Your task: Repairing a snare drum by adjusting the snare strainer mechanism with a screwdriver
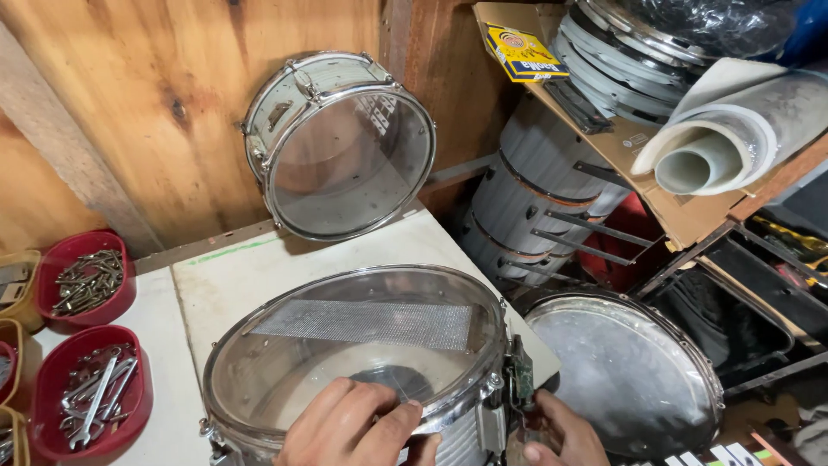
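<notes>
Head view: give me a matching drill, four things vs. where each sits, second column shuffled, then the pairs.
Things:
1. snare drum with the wire strip
2. second drum
3. red tray of wrenches
4. rolled sheet

Places:
A. on the shelf at upper right
B. at the table's left edge
C. tilted against the wooden wall
D. on the white table, left hand on its clear head, right hand at the side lever

Pairs: 1-D, 2-C, 3-B, 4-A
</notes>
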